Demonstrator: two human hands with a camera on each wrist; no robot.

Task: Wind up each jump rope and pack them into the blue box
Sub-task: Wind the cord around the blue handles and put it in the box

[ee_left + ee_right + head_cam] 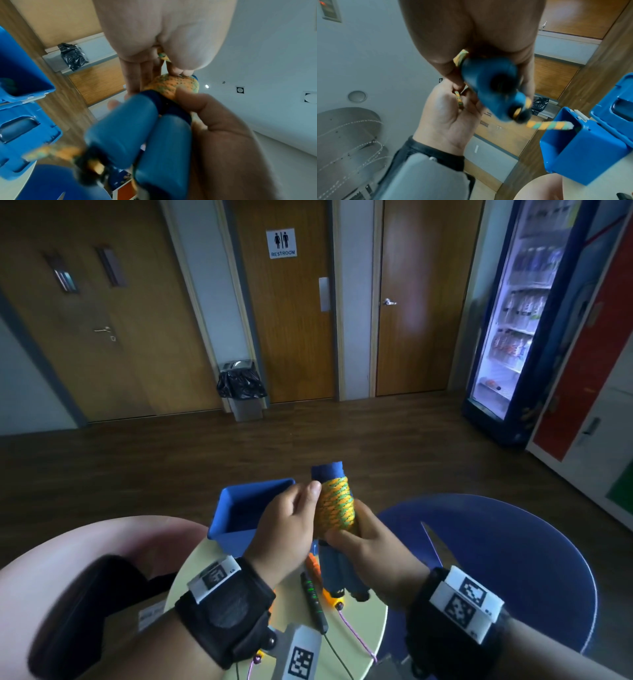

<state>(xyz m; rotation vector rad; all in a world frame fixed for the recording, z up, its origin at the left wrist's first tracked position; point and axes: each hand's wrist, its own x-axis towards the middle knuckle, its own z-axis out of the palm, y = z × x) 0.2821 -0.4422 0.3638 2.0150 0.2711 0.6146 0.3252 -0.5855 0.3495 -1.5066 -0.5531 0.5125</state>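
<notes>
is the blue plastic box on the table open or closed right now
Open. The blue plastic box shows its hollow inside, lid swung back.

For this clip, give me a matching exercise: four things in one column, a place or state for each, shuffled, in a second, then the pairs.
Things:
1. jump rope
2. blue box
3. bin
4. drinks fridge

Places or states:
a. lit up, at the right of the room
b. wound in yellow-green cord around blue handles, held by the left hand and right hand
c. open, on the round table
d. on the floor by the restroom door, lined with a black bag

Pairs: 1-b, 2-c, 3-d, 4-a
</notes>
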